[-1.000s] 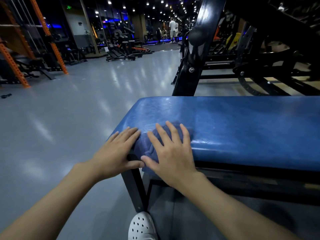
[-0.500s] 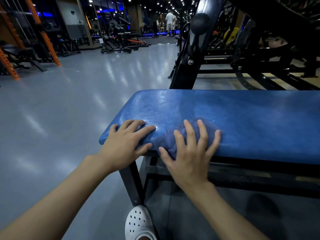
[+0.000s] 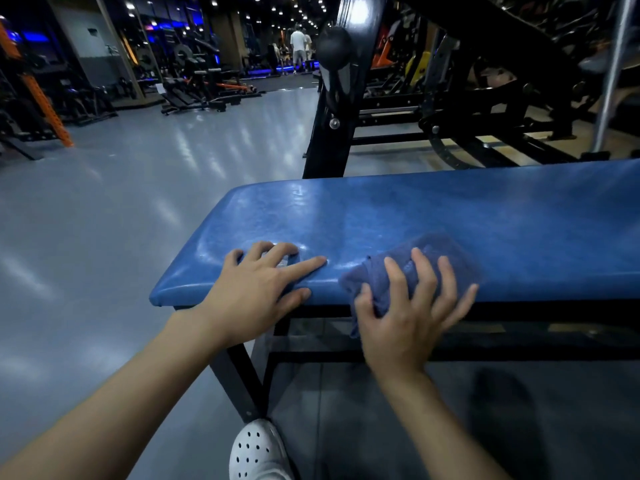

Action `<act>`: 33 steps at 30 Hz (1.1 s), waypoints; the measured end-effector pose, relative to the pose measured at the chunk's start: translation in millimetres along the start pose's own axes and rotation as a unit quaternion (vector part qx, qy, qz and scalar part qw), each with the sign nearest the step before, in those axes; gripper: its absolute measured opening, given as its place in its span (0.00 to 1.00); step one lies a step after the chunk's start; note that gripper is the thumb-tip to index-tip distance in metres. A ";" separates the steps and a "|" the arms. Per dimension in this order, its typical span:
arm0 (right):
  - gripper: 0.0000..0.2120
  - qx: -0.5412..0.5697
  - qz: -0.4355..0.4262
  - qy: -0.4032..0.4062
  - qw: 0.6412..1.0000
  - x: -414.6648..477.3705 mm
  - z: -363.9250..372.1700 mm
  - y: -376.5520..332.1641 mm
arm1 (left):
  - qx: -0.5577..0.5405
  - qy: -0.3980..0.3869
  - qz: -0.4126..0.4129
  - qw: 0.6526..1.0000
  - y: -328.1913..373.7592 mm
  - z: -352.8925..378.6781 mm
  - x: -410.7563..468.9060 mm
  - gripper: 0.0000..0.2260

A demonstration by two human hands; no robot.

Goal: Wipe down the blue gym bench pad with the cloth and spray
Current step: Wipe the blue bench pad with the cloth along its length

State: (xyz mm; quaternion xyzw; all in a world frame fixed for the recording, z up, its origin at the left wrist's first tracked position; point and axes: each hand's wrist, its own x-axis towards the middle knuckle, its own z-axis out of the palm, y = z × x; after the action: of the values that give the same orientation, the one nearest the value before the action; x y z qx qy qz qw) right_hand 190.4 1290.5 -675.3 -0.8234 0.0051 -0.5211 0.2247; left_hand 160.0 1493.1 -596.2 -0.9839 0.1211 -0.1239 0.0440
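Our right hand (image 3: 405,320) presses the blue cloth (image 3: 446,251) with fingers spread wide, on the front edge of the blue bench pad (image 3: 450,209), just right of the frame's middle. Our left hand (image 3: 256,289) rests flat on the pad's left end, holding nothing.

— What's the floor like?
— A grey floor (image 3: 104,220), glossy, streaked with reflections of the small ceiling lights (image 3: 273,8).
— And around it?
— A black machine frame (image 3: 332,98) close ahead, an orange rack (image 3: 45,105) at the left, and dark benches (image 3: 194,95) farther back. There's a blue strip light (image 3: 34,38) by the far wall, and people (image 3: 298,46) standing in the distance.
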 end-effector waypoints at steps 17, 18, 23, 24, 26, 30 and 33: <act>0.10 -0.047 0.074 0.078 0.993 34.4 -2.3 47.7 | -0.027 0.044 0.034 0.998 47.7 -1.9 30.3 0.22; 0.10 -0.045 0.085 0.078 0.992 30.3 0.7 36.2 | -0.022 0.045 0.032 0.998 51.3 -2.8 32.2 0.22; 0.13 0.000 -0.111 0.031 0.993 23.9 -4.9 65.4 | -0.042 0.029 0.045 0.998 59.8 -6.0 37.4 0.25; 0.13 0.003 -0.136 0.025 0.990 27.4 -8.4 78.3 | -0.045 0.025 0.059 0.997 63.3 -6.2 39.4 0.25; 0.13 -0.007 -0.133 0.025 0.991 34.7 -14.1 103.5 | -0.050 0.013 0.090 0.995 75.0 -5.5 46.3 0.27; 0.15 -0.042 -0.051 0.042 0.997 48.6 -24.1 142.3 | -0.025 0.015 0.109 0.994 99.4 -2.6 61.5 0.26; 0.13 -0.062 0.065 0.075 0.993 46.3 -19.1 119.5 | 0.002 0.017 0.106 0.994 104.7 -3.6 70.3 0.25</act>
State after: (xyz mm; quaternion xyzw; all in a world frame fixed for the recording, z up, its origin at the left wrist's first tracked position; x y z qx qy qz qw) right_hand 222.1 1164.8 -673.7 -0.7924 0.1072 -0.5642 0.2056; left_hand 201.4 1374.2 -588.5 -0.9631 0.2255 -0.1359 0.0566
